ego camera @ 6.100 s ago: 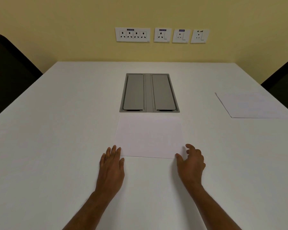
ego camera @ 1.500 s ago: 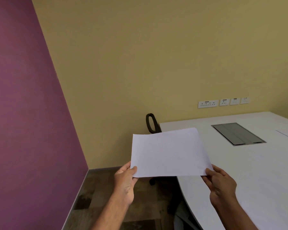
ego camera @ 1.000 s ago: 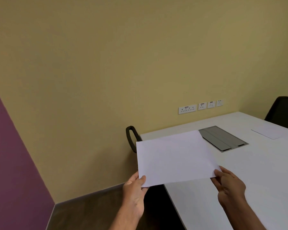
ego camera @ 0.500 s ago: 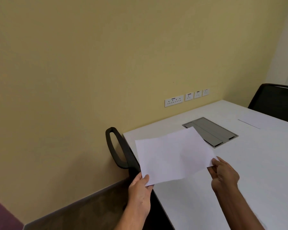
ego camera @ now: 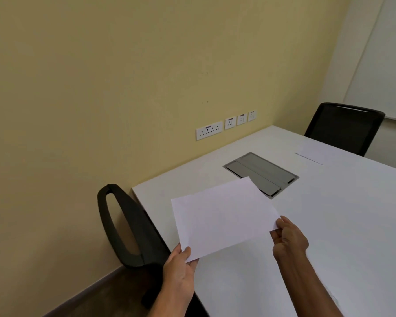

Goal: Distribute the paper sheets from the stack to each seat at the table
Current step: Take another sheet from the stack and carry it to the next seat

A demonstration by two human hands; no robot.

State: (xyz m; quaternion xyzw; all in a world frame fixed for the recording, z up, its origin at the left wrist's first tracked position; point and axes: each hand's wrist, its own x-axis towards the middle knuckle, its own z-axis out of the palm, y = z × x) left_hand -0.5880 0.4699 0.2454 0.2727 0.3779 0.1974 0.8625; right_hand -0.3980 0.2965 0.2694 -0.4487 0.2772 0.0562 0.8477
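- Left grip (ego camera: pixel 180 268) pinched the near-left corner of the paper sheet (ego camera: pixel 222 216), thumb on top. Right grip (ego camera: pixel 288 240) pinched the right-hand corner, fingers curled at the edge. Both were loaded, neither free.
- Sheet was held over the left strip of the worktop (ego camera: pixel 341 225), apparently off the surface, just beside the near chair (ego camera: pixel 126 225).
- Key relation: the drop spot lay straight ahead of and under the sheet, at the worktop edge facing that chair.
- Long axis ran grip to grip, from that edge in toward the worktop's middle.
- Left grip was nearer the chair and the edge. Right grip sat further in over the worktop, toward the cable hatch (ego camera: pixel 261 173).
- Judgement: the next move looked like a short lower and release, probably with no turn needed.
- Risk: a light sheet could slide or overhang the edge if released while tilted.
- Counts:
  - one sheet in hand
  - one laid sheet (ego camera: pixel 316 154), flat on the far side in front of the far chair (ego camera: pixel 343 126)
  - two chairs in view
  - one hatch with two flaps
  - four socket plates (ego camera: pixel 209 130) on the wall
- Stack was out of view, so the remaining sheets could not be counted.
- Progress guess: one seat was visibly served and this would be another. Any other seats were out of frame.
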